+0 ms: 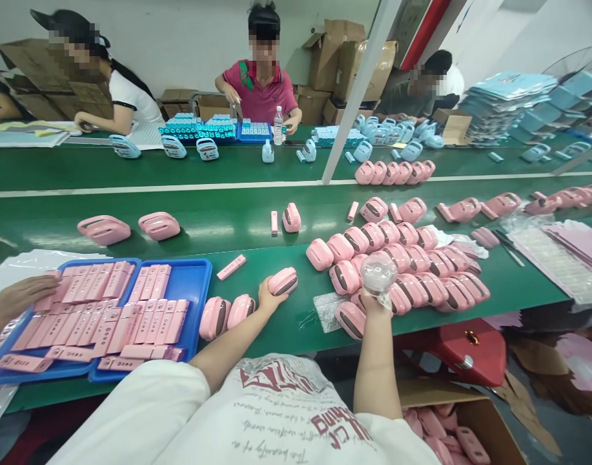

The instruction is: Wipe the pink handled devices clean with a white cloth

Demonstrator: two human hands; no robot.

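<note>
My left hand [266, 298] is closed on a pink oval case [283, 281], held just above the green table edge. Two more pink cases [226, 314] lie side by side left of it. My right hand [373, 300] is raised over a heap of pink cases [412, 265] and grips a clear, crumpled plastic thing [378, 272] that hides its fingers. A small clear bag [325, 311] lies on the table between my hands.
Two blue trays [197, 284] of pink stick-shaped parts sit at left, with another person's hand [17, 297] on them. Loose pink cases ride the green belt [218, 216]. Three people work across it among blue cases. An open carton [474, 420] of pink cases stands below right.
</note>
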